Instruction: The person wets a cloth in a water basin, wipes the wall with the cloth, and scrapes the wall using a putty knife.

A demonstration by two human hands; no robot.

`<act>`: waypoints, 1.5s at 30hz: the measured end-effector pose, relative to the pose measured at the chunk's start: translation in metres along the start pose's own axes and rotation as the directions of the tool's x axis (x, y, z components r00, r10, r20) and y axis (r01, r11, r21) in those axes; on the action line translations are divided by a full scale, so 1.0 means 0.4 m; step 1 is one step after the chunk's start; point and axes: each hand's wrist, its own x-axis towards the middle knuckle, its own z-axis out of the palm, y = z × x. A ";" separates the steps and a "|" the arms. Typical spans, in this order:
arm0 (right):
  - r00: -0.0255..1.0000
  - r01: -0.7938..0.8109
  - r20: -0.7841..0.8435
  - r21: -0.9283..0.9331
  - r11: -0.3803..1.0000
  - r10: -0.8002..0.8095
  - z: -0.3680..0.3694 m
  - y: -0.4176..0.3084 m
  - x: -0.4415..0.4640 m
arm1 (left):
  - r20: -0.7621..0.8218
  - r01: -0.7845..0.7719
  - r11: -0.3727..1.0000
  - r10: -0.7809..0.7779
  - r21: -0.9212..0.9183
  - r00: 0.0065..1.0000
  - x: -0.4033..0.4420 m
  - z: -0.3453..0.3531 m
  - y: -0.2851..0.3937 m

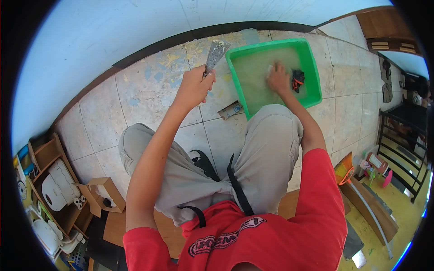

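My left hand is closed around the handle of a putty knife, raised above the tiles with its flat metal blade pointing away from me. The blade has pale residue on it. My right hand reaches into a green plastic basin of cloudy water, fingers bent down and partly hidden by the murk. Something whitish shows by its fingertips, too unclear to name. Beside that hand, against the basin's right side, lies a black and orange object. A small printed packet rests on the floor by the basin's near left corner.
Peeling blue and yellowish paint patches mark the tiles near the light blue wall. At left stand a wooden shelf and an open cardboard box. A broom and a black metal rack are at right.
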 end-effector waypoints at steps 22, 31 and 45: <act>0.987 -0.122 -0.109 -0.067 0.990 0.115 -0.135 0.159 -0.066 | 0.009 -0.023 0.999 0.023 0.032 1.000 0.020 0.014 0.003; 0.983 -0.182 0.023 0.260 0.948 0.182 -0.045 0.015 0.006 | 0.070 -0.027 0.996 0.022 0.080 0.997 0.019 0.032 -0.014; 0.847 -0.018 0.520 0.238 0.971 -0.111 -0.154 0.096 -0.049 | 0.081 -0.095 0.984 0.084 0.150 0.993 0.028 0.022 -0.026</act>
